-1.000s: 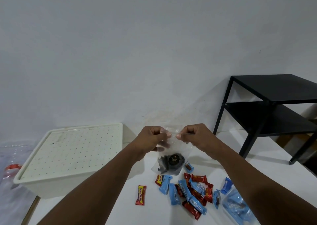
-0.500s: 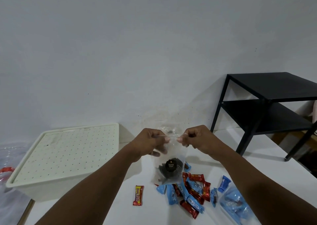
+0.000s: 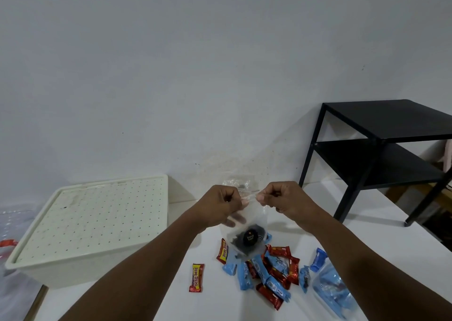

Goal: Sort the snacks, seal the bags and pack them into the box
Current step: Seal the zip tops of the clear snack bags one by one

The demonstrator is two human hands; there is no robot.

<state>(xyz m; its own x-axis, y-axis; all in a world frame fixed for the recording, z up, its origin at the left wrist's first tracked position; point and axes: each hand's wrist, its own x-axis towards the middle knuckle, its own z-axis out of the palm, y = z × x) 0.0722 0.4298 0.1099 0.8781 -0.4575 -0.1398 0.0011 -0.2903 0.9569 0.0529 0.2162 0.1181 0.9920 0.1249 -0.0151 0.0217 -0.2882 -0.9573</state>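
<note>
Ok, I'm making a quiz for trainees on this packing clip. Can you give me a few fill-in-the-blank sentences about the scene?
1. Both hands pinch the top edge of a clear ____ holding dark snacks.
2. The cream box lies to the person's ____.
3. The box's lid is ____.
4. The lone wrapper lying apart from the pile is ____ and yellow.

Missing words: bag; left; on; red
</note>
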